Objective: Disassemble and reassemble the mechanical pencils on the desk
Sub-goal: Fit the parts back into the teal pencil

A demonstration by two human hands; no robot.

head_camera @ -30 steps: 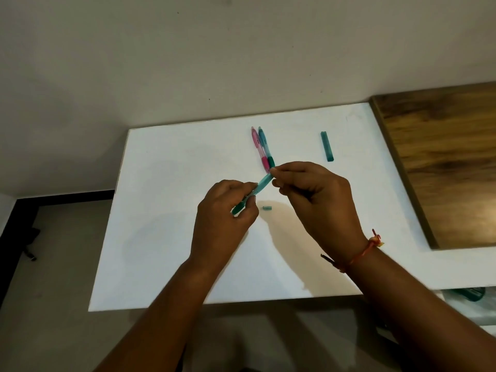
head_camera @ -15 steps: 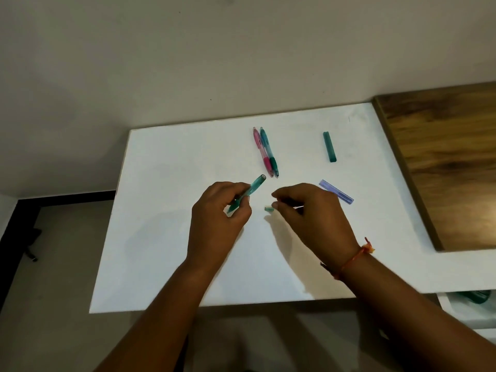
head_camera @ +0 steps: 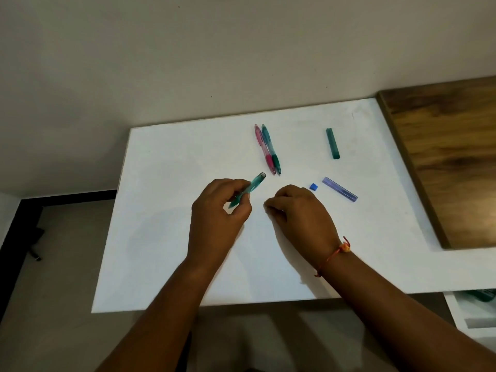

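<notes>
Mechanical pencil barrel [head_camera: 256, 182], teal and see-through, is up off the white tabletop [head_camera: 166, 251] in the left hand [head_camera: 218, 210]; thumb and fingers curl round its lower half, and its open end sticks out past the fingers, tilted away and to the right. Over to the right hand [head_camera: 299, 210]; it sits knuckles-up just beside the left, apart from it, fingers curled under with the tips down at the tabletop; whether it pinches anything there, I cannot tell, the fingers hide it. A red thread bracelet [head_camera: 343, 248] circles that wrist.

Farther back, two whole pencils lie side by side and touching; the pink pencil [head_camera: 264, 149] on the left, the teal pencil [head_camera: 271, 150] on the right, both tips pointing toward the hands, near the held barrel's open end. Off to the right, a dark green case [head_camera: 332, 143] lies alone, well apart from the pencils; nearer, a translucent purple case [head_camera: 340, 193] lies at a slant, with a small blue cap [head_camera: 313, 186] just beside its left end, close to the right hand's knuckles. A brown wooden surface [head_camera: 442, 162] borders the tabletop on the right.
</notes>
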